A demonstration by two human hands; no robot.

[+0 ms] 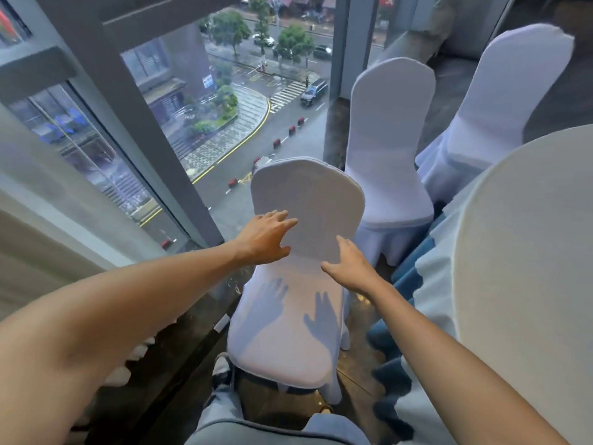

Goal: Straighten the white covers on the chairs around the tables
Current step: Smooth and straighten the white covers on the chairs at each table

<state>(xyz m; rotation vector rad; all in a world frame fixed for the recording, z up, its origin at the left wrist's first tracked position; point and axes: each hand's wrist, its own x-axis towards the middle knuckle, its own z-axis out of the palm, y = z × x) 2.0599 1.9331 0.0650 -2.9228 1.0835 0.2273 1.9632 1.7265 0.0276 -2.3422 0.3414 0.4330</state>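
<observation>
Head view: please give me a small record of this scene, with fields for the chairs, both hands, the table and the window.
nearest chair: white cover, backrest facing the person, seat toward them
other chairs: two more covered chairs along the table's edge
left hand: open, fingers spread at the backrest's left side
right hand: open, at the backrest's lower right
contact: cannot tell whether either hand touches the cover
table: round, pale cloth with blue skirt, on the right
window: large glass, wet street below

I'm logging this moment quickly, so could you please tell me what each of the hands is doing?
Left hand: open, fingers spread at the chair cover, holding nothing.
Right hand: open, over the chair back's lower edge, holding nothing.
</observation>
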